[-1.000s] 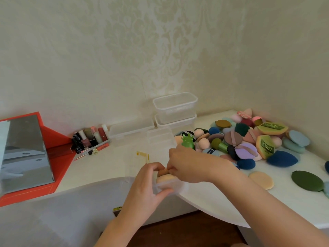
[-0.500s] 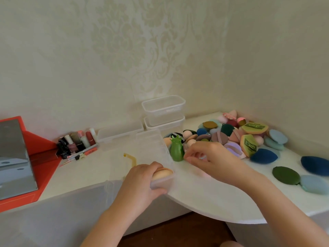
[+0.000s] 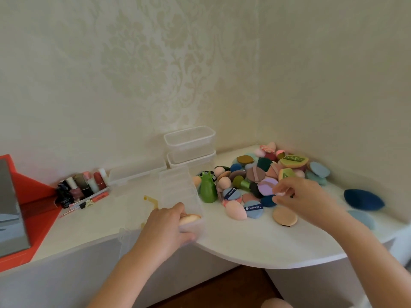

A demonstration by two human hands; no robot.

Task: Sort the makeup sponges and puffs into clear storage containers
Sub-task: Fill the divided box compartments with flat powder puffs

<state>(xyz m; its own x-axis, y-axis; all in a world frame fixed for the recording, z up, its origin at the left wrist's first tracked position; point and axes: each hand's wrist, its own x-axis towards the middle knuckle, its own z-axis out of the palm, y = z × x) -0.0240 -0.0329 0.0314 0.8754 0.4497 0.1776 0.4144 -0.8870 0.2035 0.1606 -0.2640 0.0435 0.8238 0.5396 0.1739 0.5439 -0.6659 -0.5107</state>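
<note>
Left hand [image 3: 165, 227]: grasping. Its fingers and thumb curl round the near end of a divided clear container [image 3: 178, 185].
Container: lies lengthwise at the front edge of the white table [image 3: 255, 241], its far end pointing toward the wall.
Beige puff [image 3: 190, 218]: sits in the container's nearest compartment, just beside the left fingertips.
Right hand [image 3: 304, 196]: reaches into the pile of sponges and puffs [image 3: 253, 174] with curled fingers, thumb and forefinger pinching a small pale pink piece [image 3: 280, 193] (too small to tell what kind).
Lilac puff [image 3: 268, 185]: touches the right fingertips, on the pile's near side.
Peach round puff [image 3: 284, 216]: flat on the table, just below the right hand.
Pile: many colours, heaped in the corner - a few blue pieces lie apart to the right.
Stacked clear tubs [image 3: 190, 138]: two, against the wall, behind the container.
Nail polish bottles [image 3: 82, 185]: clustered at the left, near the wall.
</note>
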